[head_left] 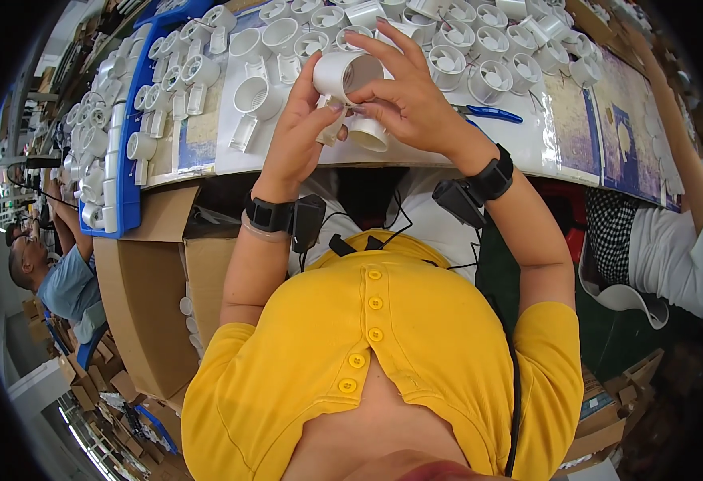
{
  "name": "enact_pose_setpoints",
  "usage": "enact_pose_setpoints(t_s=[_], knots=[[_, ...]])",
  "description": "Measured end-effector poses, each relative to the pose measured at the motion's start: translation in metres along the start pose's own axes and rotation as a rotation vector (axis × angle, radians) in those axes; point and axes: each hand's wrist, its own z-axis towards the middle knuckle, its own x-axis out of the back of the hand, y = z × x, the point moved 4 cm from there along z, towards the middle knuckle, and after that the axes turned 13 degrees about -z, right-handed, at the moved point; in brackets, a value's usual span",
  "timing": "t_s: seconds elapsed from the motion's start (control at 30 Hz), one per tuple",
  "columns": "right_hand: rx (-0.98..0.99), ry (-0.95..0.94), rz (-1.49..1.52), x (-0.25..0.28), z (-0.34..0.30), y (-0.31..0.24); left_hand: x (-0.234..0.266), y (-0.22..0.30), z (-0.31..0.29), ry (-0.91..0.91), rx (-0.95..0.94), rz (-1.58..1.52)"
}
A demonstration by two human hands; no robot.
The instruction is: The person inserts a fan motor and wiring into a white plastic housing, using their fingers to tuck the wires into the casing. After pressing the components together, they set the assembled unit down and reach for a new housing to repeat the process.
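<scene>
Above the near edge of the table, both my hands hold a white plastic fan housing (334, 74), a short round tube with a handle part below it. My left hand (297, 132) wraps round its left side, thumb at the lower part. My right hand (425, 100) pinches at the housing's lower rim with thumb and forefinger, its other fingers raised. Whatever small piece lies between those fingertips is too small to make out. Just below my fingers is another white housing (370, 136), partly hidden. One more housing (257, 98) lies left of my left hand.
Several white housings with fan blades (491, 78) crowd the table's far side. Blue-handled pliers (491, 115) lie right of my hands. A blue tray (129, 196) of housings stands left, above an open cardboard box (139, 313). A co-worker's arm (676, 120) reaches in at right.
</scene>
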Motion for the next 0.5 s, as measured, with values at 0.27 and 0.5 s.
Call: enact_pose_setpoints(t_s=[0.27,0.5], knots=[[-0.351,0.116,0.302,0.01,-0.005,0.013,0.0,0.014,0.001,-0.051,-0.107,-0.022],[-0.785,-0.25,0.755,0.0,-0.011,0.011,-0.013,0.037,-0.001,-0.063,-0.246,0.148]])
